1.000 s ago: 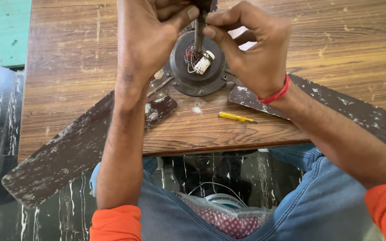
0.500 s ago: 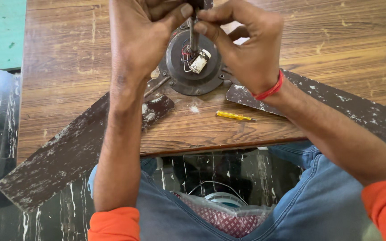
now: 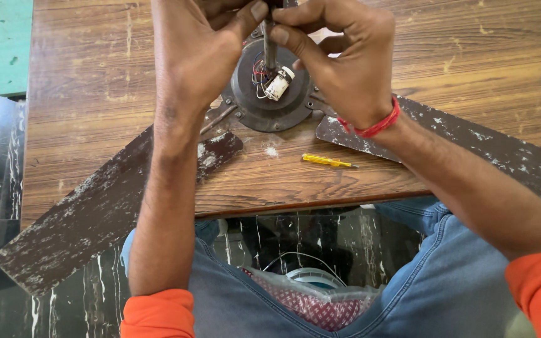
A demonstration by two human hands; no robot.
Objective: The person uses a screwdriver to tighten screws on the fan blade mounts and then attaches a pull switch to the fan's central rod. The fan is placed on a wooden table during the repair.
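Screwdriver (image 3: pixel 328 161) on table (image 3: pixel 95 94), before fan motor (image 3: pixel 270 100)

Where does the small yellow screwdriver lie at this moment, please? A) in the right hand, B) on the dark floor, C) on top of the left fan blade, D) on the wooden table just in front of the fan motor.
D: the yellow screwdriver lies loose on the wooden table, just on the person's side of the fan motor, while the left hand and the right hand both pinch the motor's shaft.
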